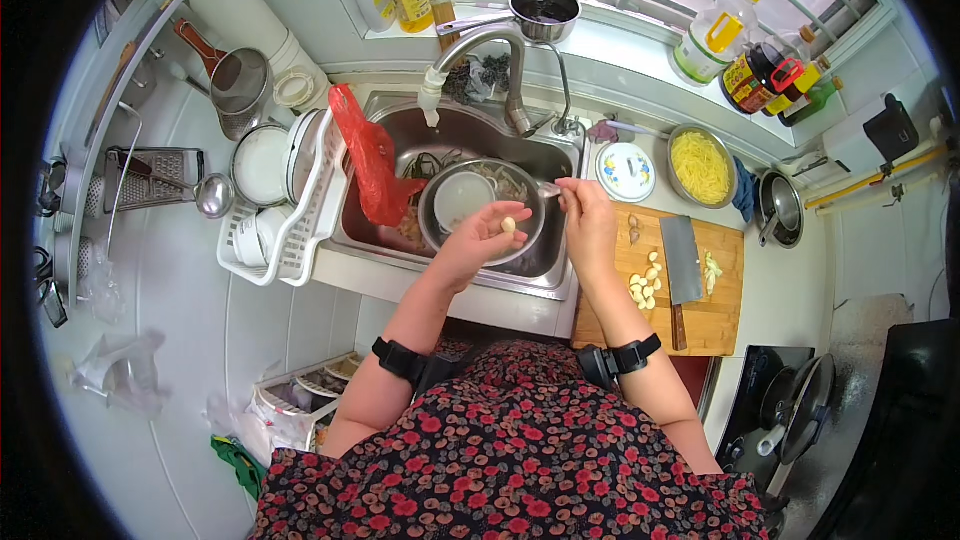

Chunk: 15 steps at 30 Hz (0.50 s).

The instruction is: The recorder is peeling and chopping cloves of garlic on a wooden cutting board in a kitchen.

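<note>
Over the sink, my left hand [484, 236] holds a peeled garlic clove [509, 225] at its fingertips. My right hand [585, 214] has its fingertips pinched together near the sink's right rim; a small pale, shiny piece [549, 190] shows at them, too small to name surely. Below both hands, a metal pot [531, 240] stands in the steel sink [555, 270], with a white bowl [463, 199] and scraps inside. To the right, a wooden cutting board [720, 322] bears peeled garlic cloves [646, 285], unpeeled cloves [634, 229], a cleaver [682, 255] and sliced garlic pieces [712, 274].
A red plastic bag [367, 157] hangs over the sink's left edge beside a white dish rack [300, 240]. The faucet [514, 52] arches above the sink. Behind the board are a flowered lid [625, 171] and a bowl of yellow shreds [701, 165]. A stove [757, 405] lies right.
</note>
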Each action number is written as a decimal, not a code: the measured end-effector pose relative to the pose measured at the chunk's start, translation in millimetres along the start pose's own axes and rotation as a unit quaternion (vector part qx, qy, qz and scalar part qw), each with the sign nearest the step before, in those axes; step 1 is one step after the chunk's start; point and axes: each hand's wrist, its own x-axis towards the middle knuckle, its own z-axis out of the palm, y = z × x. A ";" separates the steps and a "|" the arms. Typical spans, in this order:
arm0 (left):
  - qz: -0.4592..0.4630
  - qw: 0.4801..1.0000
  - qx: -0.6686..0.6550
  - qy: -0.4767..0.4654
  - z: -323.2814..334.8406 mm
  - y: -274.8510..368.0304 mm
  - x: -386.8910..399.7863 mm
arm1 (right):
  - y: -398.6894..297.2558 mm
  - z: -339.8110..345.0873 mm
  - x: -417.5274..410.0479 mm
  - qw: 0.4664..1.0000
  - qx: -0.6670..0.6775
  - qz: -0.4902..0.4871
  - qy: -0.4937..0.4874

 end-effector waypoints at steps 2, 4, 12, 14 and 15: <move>0.016 0.999 -0.029 0.004 -0.1 -2.4 0.1 | 20.0 7.5 -5.3 0.999 0.001 -0.045 0.020; 0.000 1.000 -0.030 0.008 -0.9 -3.2 2.6 | 44.3 16.7 -14.6 0.997 -0.062 -0.033 -0.038; -0.079 0.986 -0.005 0.145 -17.0 -28.1 8.0 | 29.7 21.2 -23.4 0.983 -0.127 0.061 -0.118; -0.106 0.986 0.001 0.131 -15.7 -34.7 13.6 | 19.7 17.5 -28.3 0.993 0.015 -0.006 -0.119; -0.130 0.983 0.005 0.127 -13.1 -36.8 14.4 | 16.5 14.9 -33.8 0.993 0.013 -0.003 -0.117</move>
